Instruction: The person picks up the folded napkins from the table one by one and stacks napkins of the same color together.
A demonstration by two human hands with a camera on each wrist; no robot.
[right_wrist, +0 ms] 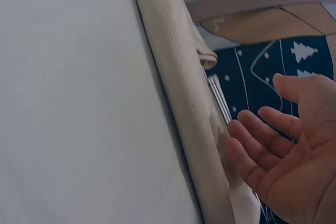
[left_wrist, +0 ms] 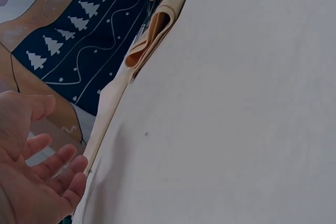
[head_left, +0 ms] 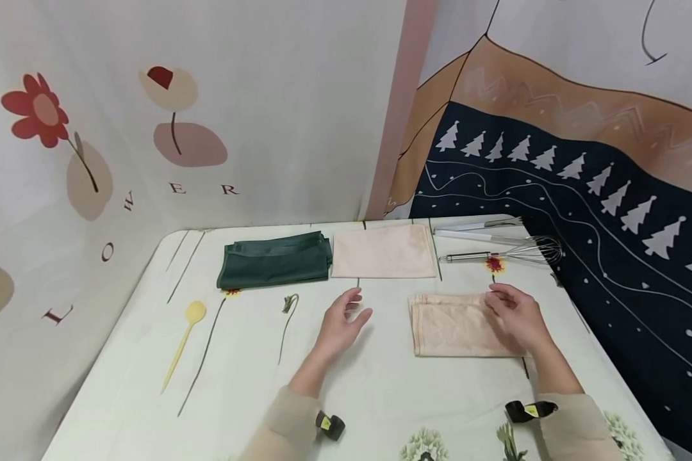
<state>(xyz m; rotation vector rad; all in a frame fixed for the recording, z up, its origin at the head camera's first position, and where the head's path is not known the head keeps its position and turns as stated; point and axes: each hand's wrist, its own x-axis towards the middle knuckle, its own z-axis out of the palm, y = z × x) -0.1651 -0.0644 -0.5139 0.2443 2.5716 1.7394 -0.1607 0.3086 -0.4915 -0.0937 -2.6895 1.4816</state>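
Note:
A folded beige cloth [head_left: 458,326] lies on the table, its layered edge facing left. My right hand [head_left: 516,314] is over the cloth's upper right corner with loosely bent fingers. In the right wrist view that hand [right_wrist: 294,150] is beside the folded cloth [right_wrist: 178,77] and grips nothing; whether the fingertips touch it I cannot tell. My left hand [head_left: 341,323] hovers to the left of the cloth, thumb and fingers spread apart. The left wrist view shows its palm [left_wrist: 31,166] holding nothing, with the cloth's looped folds [left_wrist: 152,38] further off.
Behind the hands lie a folded dark green cloth [head_left: 273,261] and a folded pale pink cloth [head_left: 383,253], side by side. A whisk [head_left: 496,256] and white-handled utensils [head_left: 467,235] lie at the back right. A yellow spoon [head_left: 186,339] rests at the left of the table [head_left: 242,397].

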